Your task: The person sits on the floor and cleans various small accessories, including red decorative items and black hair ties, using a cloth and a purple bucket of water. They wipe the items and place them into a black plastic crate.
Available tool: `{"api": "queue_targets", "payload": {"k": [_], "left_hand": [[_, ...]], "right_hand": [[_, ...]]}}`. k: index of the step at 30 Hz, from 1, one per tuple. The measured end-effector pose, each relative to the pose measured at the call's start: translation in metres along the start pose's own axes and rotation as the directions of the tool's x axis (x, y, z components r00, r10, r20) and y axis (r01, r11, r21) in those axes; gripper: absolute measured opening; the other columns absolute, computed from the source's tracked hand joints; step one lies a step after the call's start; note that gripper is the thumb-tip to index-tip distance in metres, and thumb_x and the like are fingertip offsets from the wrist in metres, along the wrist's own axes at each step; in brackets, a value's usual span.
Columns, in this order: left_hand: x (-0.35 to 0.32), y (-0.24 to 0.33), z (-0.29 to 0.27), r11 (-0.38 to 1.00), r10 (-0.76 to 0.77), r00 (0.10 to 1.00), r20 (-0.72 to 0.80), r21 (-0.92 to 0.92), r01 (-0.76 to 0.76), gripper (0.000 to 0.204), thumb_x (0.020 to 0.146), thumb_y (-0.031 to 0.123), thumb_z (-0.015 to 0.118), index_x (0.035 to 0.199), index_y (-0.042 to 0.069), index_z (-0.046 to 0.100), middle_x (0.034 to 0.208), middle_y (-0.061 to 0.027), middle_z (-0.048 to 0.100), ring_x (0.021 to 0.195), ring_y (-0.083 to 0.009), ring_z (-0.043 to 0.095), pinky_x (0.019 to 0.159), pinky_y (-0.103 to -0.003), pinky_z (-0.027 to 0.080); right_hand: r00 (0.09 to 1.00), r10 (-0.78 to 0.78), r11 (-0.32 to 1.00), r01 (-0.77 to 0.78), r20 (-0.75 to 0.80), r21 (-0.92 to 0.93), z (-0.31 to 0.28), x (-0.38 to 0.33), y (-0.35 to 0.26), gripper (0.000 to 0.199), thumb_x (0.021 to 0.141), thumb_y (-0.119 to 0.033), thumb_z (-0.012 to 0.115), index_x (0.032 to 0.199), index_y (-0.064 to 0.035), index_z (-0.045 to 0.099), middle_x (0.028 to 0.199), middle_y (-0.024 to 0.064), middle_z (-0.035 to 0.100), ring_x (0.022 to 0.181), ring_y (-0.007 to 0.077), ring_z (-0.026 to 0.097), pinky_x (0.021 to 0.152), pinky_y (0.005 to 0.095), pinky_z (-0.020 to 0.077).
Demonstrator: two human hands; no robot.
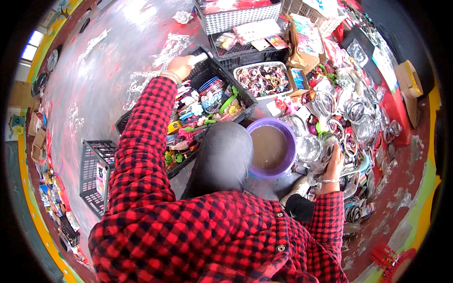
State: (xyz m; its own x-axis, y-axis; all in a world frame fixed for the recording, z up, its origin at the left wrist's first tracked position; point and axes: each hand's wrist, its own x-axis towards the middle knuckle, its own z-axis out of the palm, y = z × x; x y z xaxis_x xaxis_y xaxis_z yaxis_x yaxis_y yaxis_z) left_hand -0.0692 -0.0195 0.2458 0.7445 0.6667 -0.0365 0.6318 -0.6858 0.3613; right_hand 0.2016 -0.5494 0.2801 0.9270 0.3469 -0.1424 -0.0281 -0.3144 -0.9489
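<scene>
My left hand (179,67) reaches forward to the far edge of a black plastic crate (247,96), its fingers closed on a small white piece (198,59) whose kind I cannot make out. Inside the crate lie colourful hair accessories (210,101), among them a green band (229,100). Off to the right, my right hand (334,165) is at a heap of hoop-shaped headbands (355,112), many in clear wrapping. Its fingers look bent, and what they grip is partly hidden by the heap. A purple basin (293,144) of murky brown water stands between my knee and the heap.
A white basket (261,96) of hair ties sits beyond the basin, beside an open cardboard box (306,54). Stacked crates (238,20) stand farther back. Another black crate (92,177) rests at left. Plastic wrap (174,49) lies on the grey floor.
</scene>
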Motion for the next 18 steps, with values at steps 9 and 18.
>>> {"api": "queue_targets", "payload": {"k": [9, 18], "left_hand": [[0.036, -0.026, 0.071, 0.967, -0.235, 0.960, 0.150, -0.069, 0.247, 0.028, 0.073, 0.018, 0.062, 0.100, 0.010, 0.061, 0.091, -0.0160, 0.061, 0.088, -0.0316, 0.058, 0.078, -0.039, 0.043], [0.054, -0.052, 0.139, 0.957, -0.289, 0.936, 0.201, 0.069, 0.281, 0.028, 0.074, 0.021, 0.064, 0.099, 0.009, 0.061, 0.092, -0.0175, 0.061, 0.090, -0.0333, 0.057, 0.079, -0.040, 0.044]], "right_hand": [[0.999, 0.035, 0.991, -0.034, 0.010, -0.133, 0.031, 0.006, 0.011, 0.038, 0.088, -0.028, 0.043, 0.085, 0.0066, 0.060, 0.071, 0.0084, 0.057, 0.068, 0.0153, 0.047, 0.065, 0.0299, 0.0384], [0.946, 0.307, 0.952, -0.306, 0.105, -0.019, 0.038, 0.005, 0.009, 0.038, 0.088, -0.029, 0.046, 0.107, 0.0020, 0.057, 0.099, 0.0058, 0.058, 0.088, 0.0131, 0.052, 0.078, 0.0260, 0.0406]]}}
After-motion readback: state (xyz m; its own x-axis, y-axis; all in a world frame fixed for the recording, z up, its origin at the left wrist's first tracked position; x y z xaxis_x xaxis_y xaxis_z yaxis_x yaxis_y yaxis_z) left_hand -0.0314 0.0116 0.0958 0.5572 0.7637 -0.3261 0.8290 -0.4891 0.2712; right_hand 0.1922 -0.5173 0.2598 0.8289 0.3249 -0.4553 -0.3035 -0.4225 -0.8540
